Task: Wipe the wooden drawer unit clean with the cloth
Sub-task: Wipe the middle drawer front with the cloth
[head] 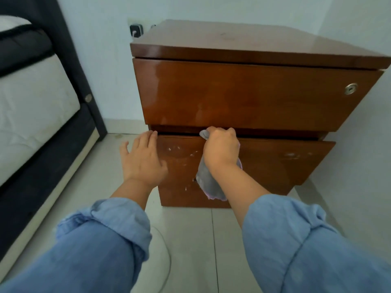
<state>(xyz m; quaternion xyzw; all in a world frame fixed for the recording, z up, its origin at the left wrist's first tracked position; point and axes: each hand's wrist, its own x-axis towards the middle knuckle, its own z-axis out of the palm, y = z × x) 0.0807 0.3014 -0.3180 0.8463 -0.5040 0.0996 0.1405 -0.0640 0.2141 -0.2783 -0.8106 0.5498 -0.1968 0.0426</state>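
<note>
A glossy brown wooden drawer unit [249, 92] stands on the tiled floor against the wall. Its lower drawer front [281, 163] carries whitish smears and scuffs. My right hand [221, 148] grips a grey cloth [208, 182] at the top edge of the lower drawer, and the cloth hangs down over the drawer front. My left hand [141, 159] lies with straight fingers against the unit's left front corner, beside the lower drawer.
A bed with a dark frame [72, 66] and a white mattress [31, 115] stands to the left, with a strip of tiled floor [101, 172] between it and the unit. A wall socket [136, 30] sits behind the unit's left corner. A round keyhole lock [350, 89] is on the upper drawer.
</note>
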